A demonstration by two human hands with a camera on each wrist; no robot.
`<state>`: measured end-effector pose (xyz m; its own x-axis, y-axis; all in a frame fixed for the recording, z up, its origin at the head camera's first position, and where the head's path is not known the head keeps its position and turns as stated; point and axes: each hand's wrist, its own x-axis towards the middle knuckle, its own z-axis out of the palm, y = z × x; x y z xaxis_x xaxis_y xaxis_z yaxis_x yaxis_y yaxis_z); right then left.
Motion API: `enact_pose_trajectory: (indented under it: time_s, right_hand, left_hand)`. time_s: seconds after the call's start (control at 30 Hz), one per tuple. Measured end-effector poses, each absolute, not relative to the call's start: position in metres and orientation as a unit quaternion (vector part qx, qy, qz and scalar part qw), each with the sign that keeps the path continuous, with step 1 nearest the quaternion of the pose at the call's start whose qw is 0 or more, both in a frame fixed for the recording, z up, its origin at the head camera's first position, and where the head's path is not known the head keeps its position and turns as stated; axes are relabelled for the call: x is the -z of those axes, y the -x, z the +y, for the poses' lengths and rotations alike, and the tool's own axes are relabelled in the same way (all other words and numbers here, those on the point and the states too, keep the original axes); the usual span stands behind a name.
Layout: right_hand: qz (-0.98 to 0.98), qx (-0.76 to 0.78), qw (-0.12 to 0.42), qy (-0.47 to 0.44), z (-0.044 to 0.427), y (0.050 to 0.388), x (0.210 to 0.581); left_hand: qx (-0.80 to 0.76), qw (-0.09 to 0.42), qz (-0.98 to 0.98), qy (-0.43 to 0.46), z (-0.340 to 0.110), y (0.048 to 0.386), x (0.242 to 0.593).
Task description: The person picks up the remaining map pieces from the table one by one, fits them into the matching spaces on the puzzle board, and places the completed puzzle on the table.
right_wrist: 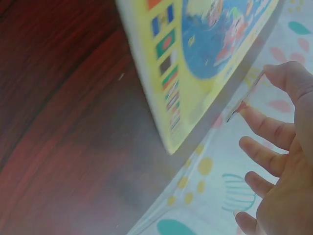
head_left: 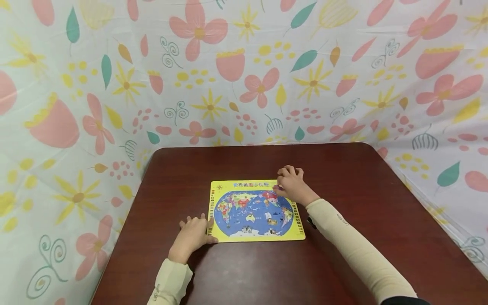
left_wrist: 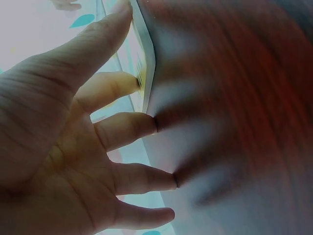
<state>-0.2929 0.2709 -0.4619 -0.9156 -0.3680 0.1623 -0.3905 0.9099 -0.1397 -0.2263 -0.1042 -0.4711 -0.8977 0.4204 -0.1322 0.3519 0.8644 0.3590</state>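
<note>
A yellow-bordered world map puzzle board [head_left: 249, 214] lies flat on the table, its blue oval map facing up. My left hand [head_left: 192, 235] is at its near left corner; the thumb touches the near edge and the index finger the left edge. In the left wrist view, that hand's fingers [left_wrist: 134, 178] are spread and fairly straight. Over the board's far right corner, my right hand [head_left: 293, 184] pinches a thin, flat puzzle piece [right_wrist: 247, 98] between thumb and index finger. The piece looks purple in the head view and is seen edge-on in the right wrist view.
The dark red-brown table [head_left: 244, 275] has rounded far corners. A white curtain [head_left: 244, 97] printed with flowers and leaves hangs behind it and along both sides. Small flags [right_wrist: 166, 44] run down the board's side border.
</note>
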Motion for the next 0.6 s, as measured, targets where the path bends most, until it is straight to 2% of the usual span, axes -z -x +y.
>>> enact_pose_trajectory:
  time_s: [0.6]
  right_hand:
    - [-0.969,-0.102,0.028,-0.222,0.247,0.3,0.475]
  left_hand:
    - [-0.176,0.096,0.958,-0.204,-0.104,0.227,0.475]
